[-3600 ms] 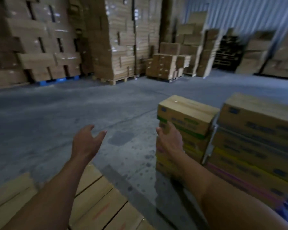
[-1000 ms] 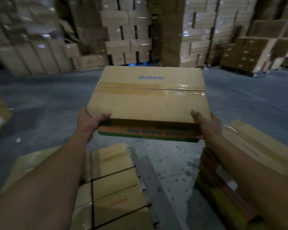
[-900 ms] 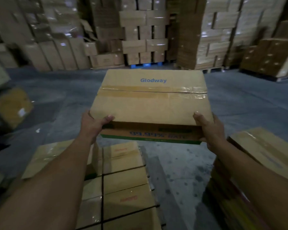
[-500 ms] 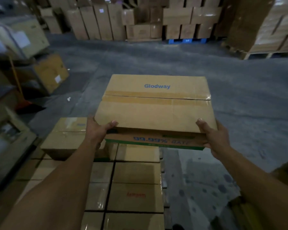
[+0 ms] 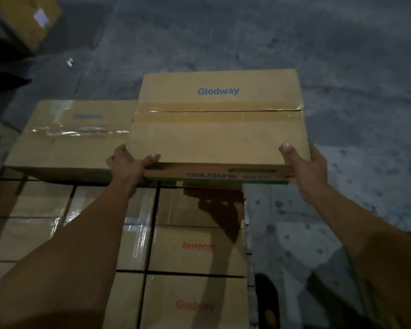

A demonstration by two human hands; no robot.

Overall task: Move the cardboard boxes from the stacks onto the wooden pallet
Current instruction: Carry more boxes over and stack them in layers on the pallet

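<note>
As left hand (image 5: 126, 166) and right hand (image 5: 304, 169) curl fingers (image 5: 151, 159) round near corners of the carried box (image 5: 218, 129), it seems stiff, fairly heavy.

A matt brown cardboard box (image 5: 218, 138), its seam sealed with glossy clear tape (image 5: 218, 112); the cartons (image 5: 195, 248) beneath show the same dull board and shiny taped tops. The concrete floor (image 5: 342, 55) is rough, mottled and dull.
</note>
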